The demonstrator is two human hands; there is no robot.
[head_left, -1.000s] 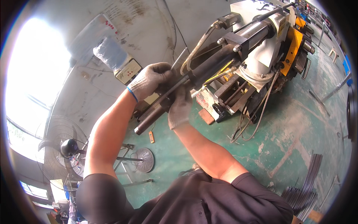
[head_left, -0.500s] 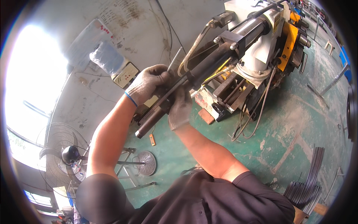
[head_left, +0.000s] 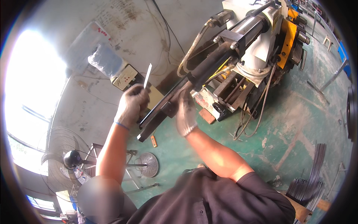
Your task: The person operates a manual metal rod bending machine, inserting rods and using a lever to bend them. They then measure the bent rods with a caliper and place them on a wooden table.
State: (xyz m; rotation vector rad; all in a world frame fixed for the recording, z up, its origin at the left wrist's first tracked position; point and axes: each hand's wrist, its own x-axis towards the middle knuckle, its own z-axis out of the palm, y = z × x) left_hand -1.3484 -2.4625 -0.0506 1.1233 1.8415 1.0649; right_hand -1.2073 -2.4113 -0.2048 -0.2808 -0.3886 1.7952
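Note:
Both my hands wear pale knitted work gloves, greyed at the fingers. My left hand [head_left: 131, 102] is closed round a thin, bright metal rod [head_left: 148, 76] that sticks up past the fist, its lower end hidden. Just left of the long black bar [head_left: 151, 125], this hand stands apart from most of it. On the bar's right side rests my right hand [head_left: 185, 112], fingers stretched up along it beside a small dark block [head_left: 169, 109]. The bar runs up into a black cylinder [head_left: 212, 61] on a white machine.
Hoses and cables [head_left: 261, 108] hang from the machine base at right. A floor fan [head_left: 72, 158] stands at lower left. Against the wall is a small control box [head_left: 126, 76] under a plastic bag [head_left: 106, 59]. Dark rods [head_left: 309, 186] lie bundled at lower right.
My left hand has drawn away from the bar, down and left, carrying the rod with it. My right hand has shifted slightly right and its fingers show more along the bar.

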